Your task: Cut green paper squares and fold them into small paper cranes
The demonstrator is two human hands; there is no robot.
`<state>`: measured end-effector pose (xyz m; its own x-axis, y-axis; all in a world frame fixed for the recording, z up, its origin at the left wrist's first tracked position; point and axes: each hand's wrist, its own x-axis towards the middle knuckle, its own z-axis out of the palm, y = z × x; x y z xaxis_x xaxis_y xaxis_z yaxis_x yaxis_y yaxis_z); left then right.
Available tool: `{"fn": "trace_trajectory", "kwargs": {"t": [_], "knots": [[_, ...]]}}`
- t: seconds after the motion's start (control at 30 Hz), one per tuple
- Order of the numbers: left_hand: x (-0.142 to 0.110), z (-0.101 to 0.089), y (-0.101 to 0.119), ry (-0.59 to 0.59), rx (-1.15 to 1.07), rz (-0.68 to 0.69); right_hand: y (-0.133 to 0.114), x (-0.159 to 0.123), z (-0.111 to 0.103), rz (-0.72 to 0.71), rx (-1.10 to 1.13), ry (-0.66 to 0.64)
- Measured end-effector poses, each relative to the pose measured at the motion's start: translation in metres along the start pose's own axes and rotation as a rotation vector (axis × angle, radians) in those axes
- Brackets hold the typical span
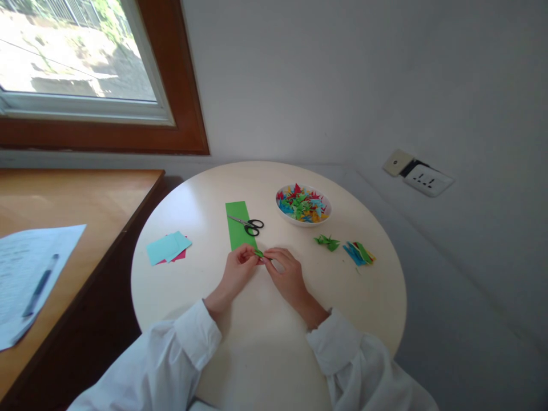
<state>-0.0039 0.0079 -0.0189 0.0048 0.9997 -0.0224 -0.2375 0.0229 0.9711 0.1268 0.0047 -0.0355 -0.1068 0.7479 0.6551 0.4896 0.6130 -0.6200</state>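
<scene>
Between my fingertips is a small folded piece of green paper (258, 253), held over the middle of the round table. My left hand (240, 267) pinches it from the left, and my right hand (286, 273) pinches it from the right. Fingers cover most of the piece, so its shape cannot be made out. Just beyond my hands lies a flat green paper strip (238, 220), its near end partly behind my left hand. Scissors (250, 227) with black handles rest across the strip, blades pointing left.
A white bowl (280, 214) of colourful folded paper pieces stands at the back. Folded green pieces (327, 243) and a pile of coloured paper strips (359, 253) lie right. Blue sheets (165, 248) over red ones lie left. A wooden desk (107, 200) holds written paper and a pen (40, 285).
</scene>
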Motion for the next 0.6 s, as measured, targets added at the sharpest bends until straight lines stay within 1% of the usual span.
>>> {"fn": "trace_trajectory", "kwargs": {"t": [0.2, 0.33, 0.5, 0.6], "knots": [[0.0021, -0.0044, -0.0058, 0.003, 0.184, 0.11, -0.0017, 0.0008, -0.0018, 0.016, 0.025, -0.026], [0.0028, -0.006, -0.0074, -0.015, 0.226, 0.14, -0.0023, 0.0011, -0.0025, 0.023, 0.028, -0.016], [0.0027, -0.006, -0.0063, 0.01, 0.263, 0.166, -0.0004, -0.0007, -0.0012, 0.029, 0.021, -0.021], [0.0028, -0.0063, -0.0064, 0.024, 0.265, 0.161, 0.0017, -0.0028, 0.0002, 0.063, 0.031, -0.018]]}}
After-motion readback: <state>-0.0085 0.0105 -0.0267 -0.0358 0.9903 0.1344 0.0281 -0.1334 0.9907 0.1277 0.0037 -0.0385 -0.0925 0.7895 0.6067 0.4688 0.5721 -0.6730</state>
